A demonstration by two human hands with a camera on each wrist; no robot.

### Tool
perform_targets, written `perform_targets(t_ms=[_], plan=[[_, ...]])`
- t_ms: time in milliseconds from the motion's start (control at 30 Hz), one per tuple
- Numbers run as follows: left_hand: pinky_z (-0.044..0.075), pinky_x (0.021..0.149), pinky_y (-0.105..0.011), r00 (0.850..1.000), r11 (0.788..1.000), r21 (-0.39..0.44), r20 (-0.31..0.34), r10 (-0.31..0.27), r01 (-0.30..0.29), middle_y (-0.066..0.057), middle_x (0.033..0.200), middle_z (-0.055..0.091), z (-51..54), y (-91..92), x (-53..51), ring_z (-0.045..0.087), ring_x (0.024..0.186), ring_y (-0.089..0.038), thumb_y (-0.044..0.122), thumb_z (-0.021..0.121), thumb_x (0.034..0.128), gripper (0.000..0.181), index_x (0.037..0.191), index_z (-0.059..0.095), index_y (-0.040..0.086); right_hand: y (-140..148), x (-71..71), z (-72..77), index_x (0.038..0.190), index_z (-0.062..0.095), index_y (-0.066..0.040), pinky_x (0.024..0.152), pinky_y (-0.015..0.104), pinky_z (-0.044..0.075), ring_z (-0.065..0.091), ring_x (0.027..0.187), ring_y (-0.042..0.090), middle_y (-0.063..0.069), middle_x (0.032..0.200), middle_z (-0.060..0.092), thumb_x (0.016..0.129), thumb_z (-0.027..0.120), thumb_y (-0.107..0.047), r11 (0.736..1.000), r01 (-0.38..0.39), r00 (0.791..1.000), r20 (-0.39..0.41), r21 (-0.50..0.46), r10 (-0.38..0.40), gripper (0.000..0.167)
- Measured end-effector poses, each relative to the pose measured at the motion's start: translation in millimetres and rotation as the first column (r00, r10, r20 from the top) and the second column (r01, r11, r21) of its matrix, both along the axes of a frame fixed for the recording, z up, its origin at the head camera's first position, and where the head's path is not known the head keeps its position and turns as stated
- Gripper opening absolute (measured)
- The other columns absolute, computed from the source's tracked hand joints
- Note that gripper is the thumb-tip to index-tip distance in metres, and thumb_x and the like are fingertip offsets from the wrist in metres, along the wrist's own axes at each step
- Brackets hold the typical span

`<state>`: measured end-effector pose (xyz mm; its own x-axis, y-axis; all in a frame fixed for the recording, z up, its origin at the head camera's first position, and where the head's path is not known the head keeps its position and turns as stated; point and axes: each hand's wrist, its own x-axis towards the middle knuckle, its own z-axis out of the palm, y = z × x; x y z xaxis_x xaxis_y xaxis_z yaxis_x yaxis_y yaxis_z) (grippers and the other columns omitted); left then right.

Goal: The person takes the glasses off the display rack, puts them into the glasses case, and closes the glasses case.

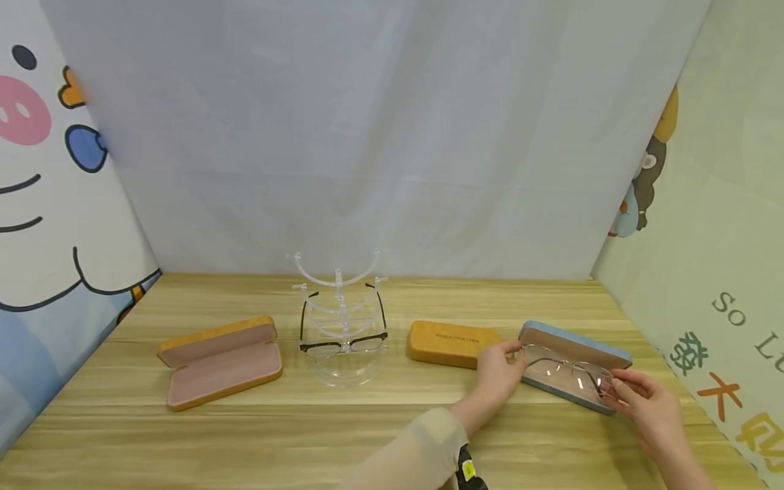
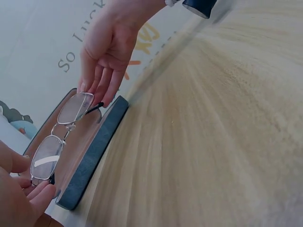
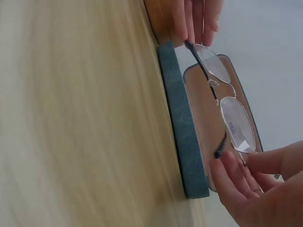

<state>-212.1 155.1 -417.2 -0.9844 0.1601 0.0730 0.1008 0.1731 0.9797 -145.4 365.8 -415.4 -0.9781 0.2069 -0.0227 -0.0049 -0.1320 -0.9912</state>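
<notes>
L hand (image 1: 499, 373) & R hand (image 1: 651, 408) each pinch an end of the silver wire-rim specs (image 1: 574, 366), fingers nearly closed, at mouth of open blue case (image 1: 582, 347); can't tell if touching lining. Closed yellow case (image 1: 452, 344) nr L hand.
</notes>
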Motion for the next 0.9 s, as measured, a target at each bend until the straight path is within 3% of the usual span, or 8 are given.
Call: perform_targets(t_ms=[133,200,267,333,500,700,767,900], plan=[[0.051,0.063,-0.017,1.000,0.999,-0.038,-0.008,-0.026,0.026,-0.011,0.100,0.067,-1.8,3.5,2.3,0.065,0.082,-0.012,0.004,0.065,0.0813,0.032,0.113,0.061,-0.003,-1.3,0.7,3.5,0.087,0.066,-0.011,0.066,0.021,0.054,0.064,0.070,0.002,-0.013,0.073,0.065,0.090,0.052,0.000,0.974,0.051,0.991,0.107,0.221,-0.076,0.018],[0.051,0.064,-0.017,0.999,0.997,-0.064,-0.008,-0.034,0.034,-0.010,0.096,0.068,-3.0,5.1,2.6,0.065,0.081,-0.012,0.005,0.065,0.0816,0.033,0.114,0.061,-0.002,-1.7,0.1,5.2,0.097,0.065,0.000,0.065,0.020,0.053,0.062,0.068,-0.002,-0.017,0.072,0.064,0.091,0.051,-0.003,0.917,0.061,0.980,0.149,0.394,-0.129,0.015],[0.051,0.064,-0.017,0.999,0.995,-0.095,-0.012,-0.038,0.037,-0.009,0.092,0.069,-3.9,6.5,2.7,0.065,0.080,-0.011,0.006,0.065,0.0817,0.033,0.114,0.061,-0.001,-1.5,-0.6,5.5,0.106,0.060,0.010,0.063,0.019,0.052,0.060,0.066,-0.004,-0.017,0.073,0.064,0.091,0.052,-0.008,0.835,0.055,0.970,0.170,0.547,-0.175,0.025],[0.051,0.065,-0.017,0.999,0.992,-0.120,-0.017,-0.038,0.036,-0.008,0.090,0.069,-4.5,8.2,2.9,0.065,0.080,-0.011,0.007,0.065,0.0817,0.033,0.114,0.061,-0.001,-0.3,-1.1,5.4,0.112,0.056,0.013,0.061,0.019,0.051,0.058,0.065,-0.006,-0.015,0.074,0.066,0.091,0.054,-0.013,0.766,0.038,0.963,0.181,0.642,-0.200,0.034],[0.050,0.071,-0.019,0.996,0.969,-0.245,-0.079,-0.048,0.028,-0.006,0.093,0.068,-4.7,11.7,4.5,0.062,0.086,-0.010,0.012,0.067,0.0811,0.032,0.111,0.062,0.001,2.8,-2.5,4.0,0.112,0.059,0.007,0.058,0.019,0.047,0.053,0.064,-0.008,-0.005,0.081,0.069,0.090,0.057,-0.021,0.669,0.013,0.955,0.188,0.743,-0.227,0.036],[0.048,0.079,-0.023,0.981,0.914,-0.405,-0.173,-0.093,0.015,-0.003,0.103,0.063,-4.2,14.2,8.6,0.058,0.096,-0.013,0.016,0.067,0.0787,0.027,0.104,0.061,0.006,5.1,-3.1,2.1,0.107,0.064,0.001,0.062,0.022,0.037,0.045,0.070,-0.006,0.011,0.095,0.068,0.089,0.057,-0.026,0.545,0.017,0.957,0.144,0.838,-0.252,0.034],[0.046,0.088,-0.024,0.979,0.905,-0.426,-0.179,-0.095,0.010,-0.005,0.115,0.061,-4.7,14.5,9.0,0.056,0.106,-0.016,0.016,0.067,0.0779,0.038,0.113,0.059,0.005,5.7,-4.2,2.0,0.106,0.065,0.001,0.064,0.025,0.037,0.049,0.073,0.000,0.014,0.096,0.067,0.088,0.058,-0.027,0.532,0.004,0.959,0.147,0.847,-0.241,0.034],[0.043,0.092,-0.024,0.981,0.898,-0.439,-0.166,-0.099,0.017,-0.005,0.120,0.059,-6.3,14.4,8.8,0.054,0.111,-0.017,0.017,0.066,0.0785,0.046,0.121,0.054,0.005,4.1,-7.4,2.3,0.106,0.065,0.000,0.070,0.036,0.041,0.058,0.090,0.030,0.019,0.102,0.065,0.088,0.058,-0.029,0.517,-0.015,0.958,0.160,0.856,-0.236,0.035]])
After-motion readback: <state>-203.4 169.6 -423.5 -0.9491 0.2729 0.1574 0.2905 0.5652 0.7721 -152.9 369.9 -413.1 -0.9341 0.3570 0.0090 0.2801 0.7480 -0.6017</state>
